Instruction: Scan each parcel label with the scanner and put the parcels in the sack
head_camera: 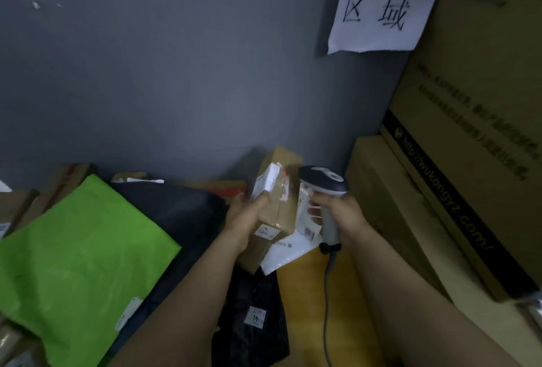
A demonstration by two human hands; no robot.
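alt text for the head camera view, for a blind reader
A person's left hand grips a taped cardboard parcel while the right hand holds a corded barcode scanner beside it. A green bag and black bags lie below; cardboard boxes stand at right.

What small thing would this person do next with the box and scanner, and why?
Probably turn the scanner onto the white label at the upper end of the box and scan it. The left hand grips the box, and the right hand grips the scanner with its head close beside the box's top, so reading the label looks like the next step.
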